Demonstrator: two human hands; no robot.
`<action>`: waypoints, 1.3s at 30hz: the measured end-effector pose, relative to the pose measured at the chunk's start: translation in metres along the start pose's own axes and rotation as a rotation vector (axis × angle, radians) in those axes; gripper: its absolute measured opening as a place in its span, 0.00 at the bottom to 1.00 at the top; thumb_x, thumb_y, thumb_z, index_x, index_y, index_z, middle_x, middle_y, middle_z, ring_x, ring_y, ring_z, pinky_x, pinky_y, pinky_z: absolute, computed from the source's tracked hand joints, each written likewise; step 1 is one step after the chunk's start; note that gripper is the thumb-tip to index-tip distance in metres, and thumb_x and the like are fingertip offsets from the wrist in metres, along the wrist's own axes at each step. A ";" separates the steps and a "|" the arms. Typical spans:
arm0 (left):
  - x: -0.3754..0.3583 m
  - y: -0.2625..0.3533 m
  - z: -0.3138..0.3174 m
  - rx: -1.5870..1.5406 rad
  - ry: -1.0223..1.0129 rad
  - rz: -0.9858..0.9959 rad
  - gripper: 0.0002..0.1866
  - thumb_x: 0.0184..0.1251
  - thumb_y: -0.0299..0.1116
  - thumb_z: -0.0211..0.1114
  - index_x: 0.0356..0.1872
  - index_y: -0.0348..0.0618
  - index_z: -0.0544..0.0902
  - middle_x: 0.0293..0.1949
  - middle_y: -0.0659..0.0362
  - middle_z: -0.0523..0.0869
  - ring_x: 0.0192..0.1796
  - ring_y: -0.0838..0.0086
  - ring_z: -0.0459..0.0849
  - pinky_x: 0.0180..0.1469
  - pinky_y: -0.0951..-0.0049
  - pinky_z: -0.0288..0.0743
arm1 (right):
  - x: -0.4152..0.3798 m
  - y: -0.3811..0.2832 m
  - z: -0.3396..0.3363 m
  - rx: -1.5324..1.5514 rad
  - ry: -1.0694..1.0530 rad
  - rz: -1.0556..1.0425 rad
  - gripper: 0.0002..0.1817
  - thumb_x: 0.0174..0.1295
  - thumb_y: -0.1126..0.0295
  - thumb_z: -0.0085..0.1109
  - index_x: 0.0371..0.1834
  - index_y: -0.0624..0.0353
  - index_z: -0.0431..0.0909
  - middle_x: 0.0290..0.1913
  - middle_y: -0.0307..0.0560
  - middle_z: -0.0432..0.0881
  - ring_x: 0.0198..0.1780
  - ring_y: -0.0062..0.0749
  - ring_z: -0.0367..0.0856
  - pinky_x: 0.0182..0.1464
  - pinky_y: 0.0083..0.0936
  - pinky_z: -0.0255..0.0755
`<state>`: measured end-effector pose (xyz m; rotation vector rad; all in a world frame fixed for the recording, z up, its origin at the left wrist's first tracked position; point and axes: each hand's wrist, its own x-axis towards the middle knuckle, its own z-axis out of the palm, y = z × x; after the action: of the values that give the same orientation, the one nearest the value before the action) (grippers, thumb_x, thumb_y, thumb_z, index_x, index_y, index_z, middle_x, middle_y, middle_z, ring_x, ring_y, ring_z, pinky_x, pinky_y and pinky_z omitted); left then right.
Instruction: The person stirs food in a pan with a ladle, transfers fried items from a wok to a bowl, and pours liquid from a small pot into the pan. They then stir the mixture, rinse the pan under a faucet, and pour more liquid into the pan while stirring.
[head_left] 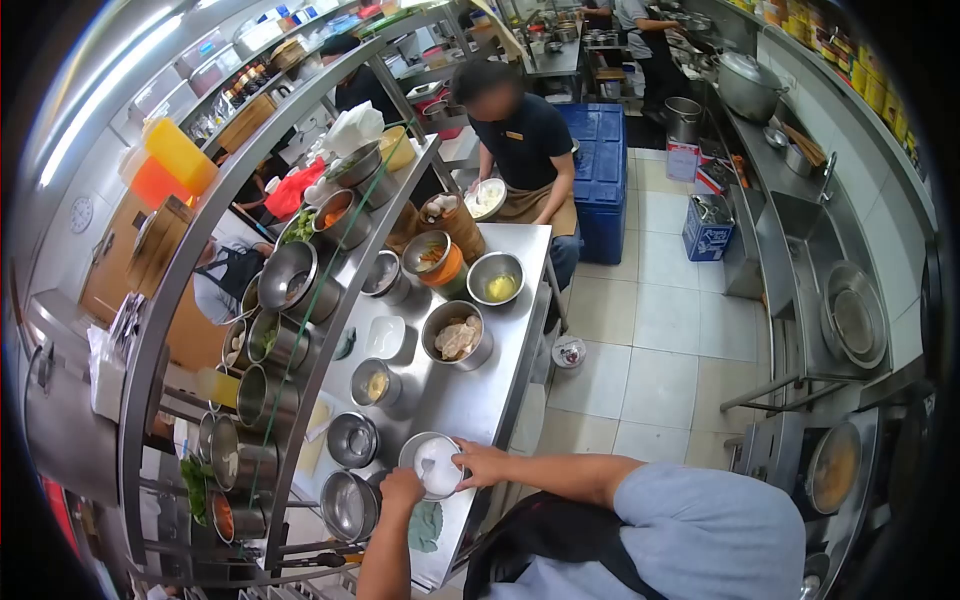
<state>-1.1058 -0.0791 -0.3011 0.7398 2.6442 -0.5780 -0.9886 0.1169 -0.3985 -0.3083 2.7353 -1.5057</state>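
A round metal bowl (407, 452) of white powder stands near the front end of the steel table (450, 405). My right hand (481, 465) grips its right rim, thumb and fingers around the edge. My left hand (403, 488) is closed at the bowl's lower left rim; I cannot tell what is in its fingers. A small greyish utensil end shows in the powder. Left of the bowl are stacked metal bowls (352, 439) and another metal bowl (349, 506). A green cloth (426, 526) lies just below my hands.
Farther along the table stand a pot of pale meat (457, 338), a bowl with yellow contents (496, 278) and a white dish (386, 337). A steel shelf (330, 365) with several containers borders the left. Across the table a person (520, 150) holds a bowl. Sinks (815, 250) line the right wall.
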 end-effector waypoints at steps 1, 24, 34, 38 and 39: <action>-0.004 0.002 0.002 0.015 -0.006 0.039 0.16 0.63 0.42 0.65 0.43 0.41 0.87 0.47 0.44 0.88 0.50 0.54 0.89 0.51 0.55 0.83 | 0.001 0.000 0.000 -0.001 0.008 0.004 0.29 0.54 0.45 0.71 0.46 0.57 0.75 0.77 0.71 0.52 0.70 0.66 0.64 0.68 0.47 0.65; -0.010 0.018 -0.008 -0.204 -0.200 0.105 0.17 0.57 0.42 0.67 0.40 0.41 0.89 0.44 0.48 0.90 0.48 0.55 0.90 0.51 0.57 0.81 | -0.003 -0.024 0.024 -0.123 0.254 0.109 0.26 0.51 0.45 0.73 0.41 0.53 0.76 0.69 0.72 0.65 0.62 0.64 0.74 0.59 0.49 0.73; -0.008 -0.034 -0.024 -0.104 0.112 0.155 0.12 0.61 0.32 0.60 0.38 0.41 0.89 0.40 0.45 0.90 0.44 0.52 0.90 0.47 0.56 0.83 | -0.001 -0.031 0.017 -0.095 0.105 0.278 0.28 0.52 0.43 0.72 0.42 0.53 0.73 0.75 0.68 0.57 0.63 0.64 0.74 0.59 0.47 0.73; 0.003 -0.029 -0.029 -0.020 0.215 0.190 0.11 0.62 0.31 0.59 0.35 0.44 0.90 0.39 0.48 0.90 0.43 0.54 0.90 0.43 0.58 0.83 | -0.005 -0.034 0.015 -0.101 0.124 0.259 0.28 0.53 0.43 0.71 0.42 0.52 0.74 0.75 0.67 0.57 0.61 0.62 0.75 0.59 0.47 0.73; 0.007 -0.026 -0.023 -0.002 0.202 0.206 0.11 0.62 0.32 0.59 0.35 0.44 0.90 0.40 0.48 0.90 0.44 0.54 0.90 0.43 0.59 0.83 | -0.005 -0.035 0.015 -0.077 0.092 0.264 0.27 0.53 0.44 0.71 0.42 0.53 0.74 0.76 0.67 0.56 0.63 0.61 0.75 0.60 0.46 0.73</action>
<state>-1.1309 -0.0858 -0.2771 1.1071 2.7003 -0.4652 -0.9768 0.0871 -0.3772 0.1223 2.7707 -1.3815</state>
